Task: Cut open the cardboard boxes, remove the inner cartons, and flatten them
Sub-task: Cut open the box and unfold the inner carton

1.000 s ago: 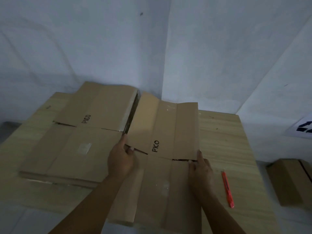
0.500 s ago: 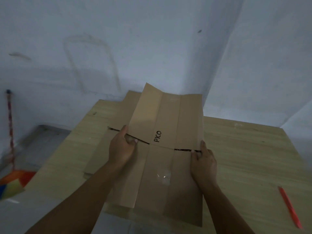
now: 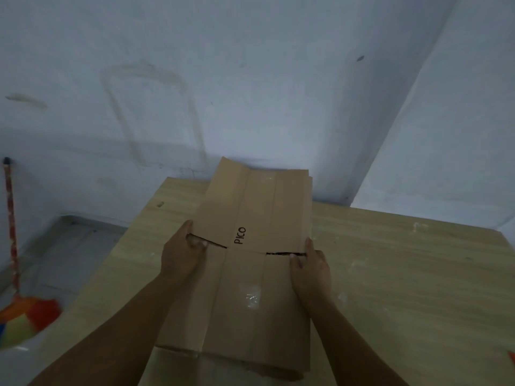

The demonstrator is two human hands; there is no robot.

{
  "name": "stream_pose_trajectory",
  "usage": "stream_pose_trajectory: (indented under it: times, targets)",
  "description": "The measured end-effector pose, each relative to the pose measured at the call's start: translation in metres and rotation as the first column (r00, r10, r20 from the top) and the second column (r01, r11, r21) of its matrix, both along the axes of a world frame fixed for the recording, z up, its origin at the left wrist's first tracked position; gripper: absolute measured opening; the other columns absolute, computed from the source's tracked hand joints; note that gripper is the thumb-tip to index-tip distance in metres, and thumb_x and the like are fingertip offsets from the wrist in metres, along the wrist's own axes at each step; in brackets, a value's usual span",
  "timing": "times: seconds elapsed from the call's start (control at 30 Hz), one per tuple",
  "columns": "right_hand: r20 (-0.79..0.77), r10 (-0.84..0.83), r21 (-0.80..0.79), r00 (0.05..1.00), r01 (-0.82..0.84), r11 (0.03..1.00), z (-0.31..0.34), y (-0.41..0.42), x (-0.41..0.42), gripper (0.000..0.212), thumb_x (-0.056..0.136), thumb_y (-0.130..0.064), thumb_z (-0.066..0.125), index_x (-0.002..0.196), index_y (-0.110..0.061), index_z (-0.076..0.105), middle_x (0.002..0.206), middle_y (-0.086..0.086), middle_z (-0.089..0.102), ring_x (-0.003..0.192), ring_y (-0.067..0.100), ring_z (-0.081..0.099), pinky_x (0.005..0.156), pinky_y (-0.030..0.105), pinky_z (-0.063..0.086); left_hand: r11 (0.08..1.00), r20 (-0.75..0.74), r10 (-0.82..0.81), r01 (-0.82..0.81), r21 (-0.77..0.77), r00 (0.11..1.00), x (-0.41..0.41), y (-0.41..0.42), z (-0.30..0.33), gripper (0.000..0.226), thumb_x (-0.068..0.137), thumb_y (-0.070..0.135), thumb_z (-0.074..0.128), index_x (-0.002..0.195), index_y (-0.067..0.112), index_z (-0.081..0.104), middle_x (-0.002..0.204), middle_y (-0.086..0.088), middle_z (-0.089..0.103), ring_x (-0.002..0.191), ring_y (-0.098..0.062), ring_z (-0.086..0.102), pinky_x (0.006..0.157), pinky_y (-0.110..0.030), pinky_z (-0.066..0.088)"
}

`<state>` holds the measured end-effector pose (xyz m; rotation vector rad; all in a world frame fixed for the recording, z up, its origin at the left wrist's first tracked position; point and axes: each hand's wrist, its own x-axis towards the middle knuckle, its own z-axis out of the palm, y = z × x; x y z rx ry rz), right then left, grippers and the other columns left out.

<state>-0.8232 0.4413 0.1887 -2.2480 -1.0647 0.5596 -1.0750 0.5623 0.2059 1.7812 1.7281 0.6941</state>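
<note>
Flattened cardboard box (image 3: 250, 274) held over the near-left part of the wooden table (image 3: 404, 274), long axis running away from the camera, "PICO" printed near its middle. Creased lengthwise into panels, with a slit cut in from each long edge about halfway along. Patch of clear tape (image 3: 252, 298) on the near half. More flat cardboard showing just beneath at the near edge and along the far right edge. Left hand (image 3: 181, 254) gripping the left edge at the slit, thumb on top, fingers curled into the cut. Right hand (image 3: 309, 268) gripping the right edge at the other slit, thumb up along the edge, fingertips hooked in. Broom (image 3: 12, 246) with a red patterned handle and bright multicoloured bristles leaning by the wall at far left. Sliver of something red-orange (image 3: 512, 358) at the right frame edge
</note>
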Motion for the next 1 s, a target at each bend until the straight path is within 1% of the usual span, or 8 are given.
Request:
stream_pose_trajectory:
  times: [0.17,0.27,0.4,0.5,0.67,0.77,0.87,1.0]
  targets:
    - [0.083,0.014,-0.101,0.996,-0.005,0.995,-0.017,0.009,0.004,0.063,0.099,-0.045,0.050,0.153,-0.017,0.034,0.139,0.011,0.052,0.122,0.033,0.049,0.099,0.040,0.040,0.994,-0.041,0.036,-0.040,-0.105,0.999,-0.003,0.014,-0.022,0.067,0.086,0.034,0.074,0.145,0.015,0.049,0.128,-0.012,0.065,0.119,-0.034,0.058,0.092,-0.036,0.047]
    - [0.132,0.012,-0.149,0.991,0.008,0.989,-0.022,0.010,-0.001,0.063,0.100,-0.049,0.046,0.154,-0.020,0.032,0.153,0.005,0.038,0.135,0.033,0.035,0.110,0.042,0.032,0.991,-0.082,0.019,-0.030,-0.133,0.996,-0.011,0.026,-0.040,0.071,0.080,0.047,0.071,0.141,0.016,0.053,0.119,-0.011,0.068,0.112,-0.035,0.060,0.092,-0.043,0.053]
    - [0.004,0.006,-0.172,1.000,-0.005,0.985,-0.028,0.012,-0.010,0.066,0.102,-0.048,0.043,0.157,-0.017,0.023,0.164,0.011,0.016,0.144,0.033,0.030,0.113,0.039,0.031,0.989,-0.073,-0.023,0.012,-0.147,0.997,-0.010,0.030,-0.046,0.065,0.085,0.027,0.075,0.141,0.007,0.050,0.141,-0.014,0.052,0.128,-0.032,0.050,0.106,-0.044,0.042]
    - [-0.017,-0.002,-0.157,1.000,-0.001,0.988,-0.028,0.013,-0.010,0.068,0.102,-0.046,0.047,0.157,-0.014,0.022,0.163,0.012,0.020,0.140,0.034,0.038,0.108,0.037,0.037,0.982,-0.076,-0.076,0.061,-0.180,0.994,-0.014,0.033,-0.053,0.066,0.087,0.031,0.072,0.143,0.008,0.048,0.143,-0.014,0.052,0.129,-0.033,0.050,0.107,-0.046,0.042]
    - [0.056,-0.050,-0.114,0.997,0.057,0.992,-0.015,0.011,-0.007,0.070,0.099,-0.043,0.054,0.155,-0.012,0.026,0.153,0.010,0.035,0.133,0.032,0.043,0.105,0.039,0.039,0.981,-0.232,-0.108,0.142,0.133,0.967,0.006,0.031,-0.035,0.060,0.069,0.026,0.053,0.125,0.004,0.057,0.126,-0.021,0.057,0.118,-0.046,0.048,0.095,-0.052,0.045]
    - [0.147,-0.125,-0.108,0.981,0.141,0.984,-0.005,-0.005,-0.004,0.062,0.100,-0.046,0.047,0.154,-0.017,0.031,0.154,0.004,0.039,0.136,0.029,0.040,0.108,0.043,0.037,0.895,-0.166,-0.299,0.337,0.292,0.940,0.043,0.011,-0.013,0.053,0.066,0.026,0.048,0.111,0.003,0.065,0.105,-0.019,0.062,0.098,-0.040,0.057,0.086,-0.044,0.049]
    - [0.251,-0.235,-0.103,0.939,0.267,0.958,0.006,-0.033,0.003,0.060,0.100,-0.053,0.042,0.151,-0.020,0.040,0.153,-0.001,0.044,0.139,0.024,0.038,0.109,0.042,0.034,0.731,-0.240,-0.554,0.604,0.318,0.797,0.086,-0.014,0.005,0.042,0.073,0.029,0.046,0.105,0.012,0.068,0.095,-0.010,0.066,0.088,-0.034,0.061,0.076,-0.036,0.053]
    - [0.345,-0.369,-0.090,0.863,0.422,0.902,0.025,-0.086,0.018,0.058,0.101,-0.054,0.040,0.145,-0.018,0.047,0.147,0.000,0.051,0.137,0.025,0.040,0.107,0.042,0.034,0.506,-0.303,-0.737,0.791,0.344,0.604,0.139,-0.045,0.025,0.047,0.076,0.034,0.047,0.107,0.009,0.071,0.100,-0.009,0.069,0.092,-0.031,0.064,0.079,-0.033,0.053]
